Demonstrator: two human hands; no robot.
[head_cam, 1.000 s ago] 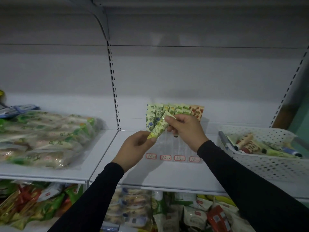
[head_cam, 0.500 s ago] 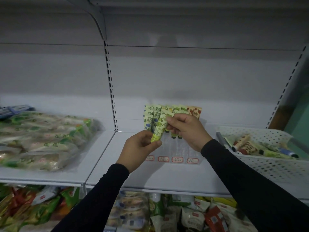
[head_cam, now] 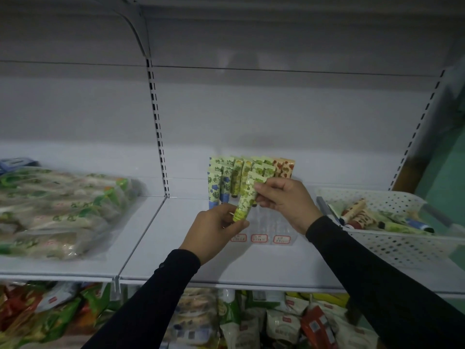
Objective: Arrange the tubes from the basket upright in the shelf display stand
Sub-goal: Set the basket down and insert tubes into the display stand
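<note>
Head view: both hands pinch one green tube [head_cam: 246, 197], left hand [head_cam: 216, 231] at cap end, right hand [head_cam: 284, 201] at crimp, just in front of the stand [head_cam: 266, 222]. Step: placing. Next, I judge: turn it upright, cap down, into a free slot. More tubes wait in basket [head_cam: 392, 245].

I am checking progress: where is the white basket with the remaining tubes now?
In the head view, the white basket stands on the shelf at the far right, beside the clear display stand.
</note>
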